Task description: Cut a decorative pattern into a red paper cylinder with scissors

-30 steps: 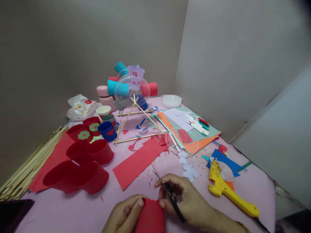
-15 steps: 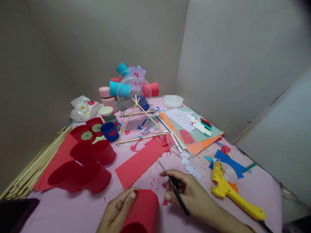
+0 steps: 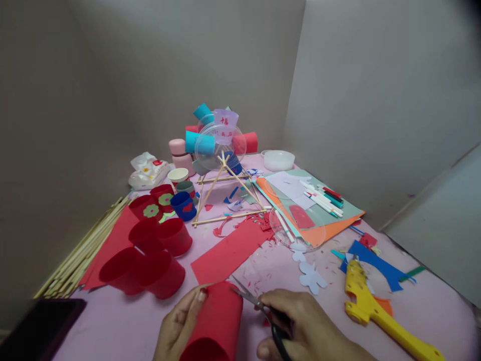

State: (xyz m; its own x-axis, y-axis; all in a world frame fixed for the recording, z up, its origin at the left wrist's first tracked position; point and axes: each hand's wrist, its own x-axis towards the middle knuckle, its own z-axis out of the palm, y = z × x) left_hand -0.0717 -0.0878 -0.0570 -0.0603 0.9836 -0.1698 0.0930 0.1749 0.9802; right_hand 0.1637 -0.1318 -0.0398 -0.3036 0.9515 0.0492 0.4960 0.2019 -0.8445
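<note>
My left hand [image 3: 180,321] is closed around the left side of a red paper tube [image 3: 220,318] with an open lower end. In my right hand [image 3: 300,321] is a pair of scissors [image 3: 246,293] with black handles, its blades parted at the tube's upper right edge. Whether paper lies between the blades I cannot tell. Just beyond the tube lies a flat red paper strip [image 3: 229,250]. Several red paper cups [image 3: 160,276] stand to the left, and a blue cup [image 3: 183,206] bears a red heart.
A wheel of cups [image 3: 221,143] stands on a stick frame [image 3: 212,188] at the back. A yellow glue gun [image 3: 376,306] lies right, near colored sheets [image 3: 330,230] and markers [image 3: 325,200]. Wooden sticks [image 3: 82,245] and a dark phone [image 3: 45,326] lie left.
The scissors have moved left to the red tube's upper edge, and their blades have opened. The tube has risen slightly. The whole view has shifted, with the table's things appearing farther right.
</note>
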